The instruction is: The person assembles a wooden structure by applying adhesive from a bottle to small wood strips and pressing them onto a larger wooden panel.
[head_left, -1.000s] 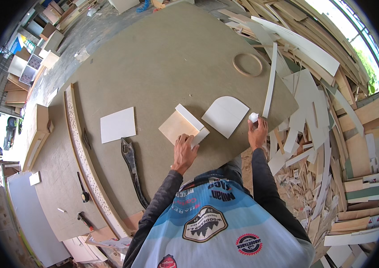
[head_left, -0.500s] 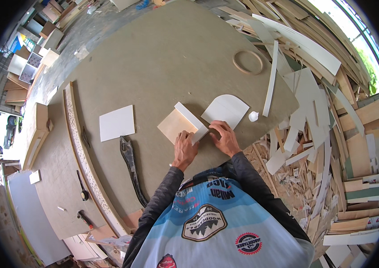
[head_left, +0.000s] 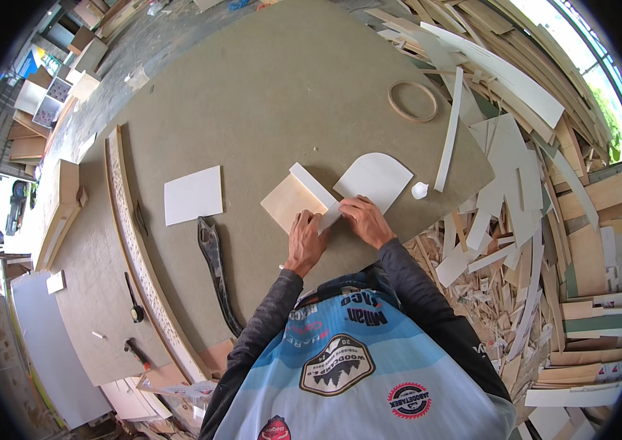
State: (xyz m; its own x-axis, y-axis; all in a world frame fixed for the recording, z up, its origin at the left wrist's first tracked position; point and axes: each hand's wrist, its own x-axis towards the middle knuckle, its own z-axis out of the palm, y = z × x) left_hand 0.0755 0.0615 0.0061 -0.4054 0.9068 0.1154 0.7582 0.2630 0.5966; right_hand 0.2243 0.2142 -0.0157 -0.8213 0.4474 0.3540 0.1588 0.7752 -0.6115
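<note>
A square wooden panel (head_left: 281,202) lies in front of me with a white strip (head_left: 312,186) standing along its far right edge. A second, short white strip (head_left: 329,218) runs along the near right edge and meets the first at the corner. My left hand (head_left: 306,242) is closed on the short strip, its fingers over the panel's near edge. At the corner where the strips meet, my right hand (head_left: 366,220) presses with its fingers together. Just beyond the right hand lies a white board with a rounded end (head_left: 374,180).
A white rectangular board (head_left: 193,195) and a dark, long tool-like piece (head_left: 213,265) lie to the left. A small white lump (head_left: 419,191), a wooden ring (head_left: 412,101) and a long white strip (head_left: 448,130) lie right. Heaped wood offcuts (head_left: 501,293) border the table's right side.
My right hand has moved slightly left and its fingers have closed on the corner of the strips. My left hand stays at the short strip. The whole view has shifted a little.
</note>
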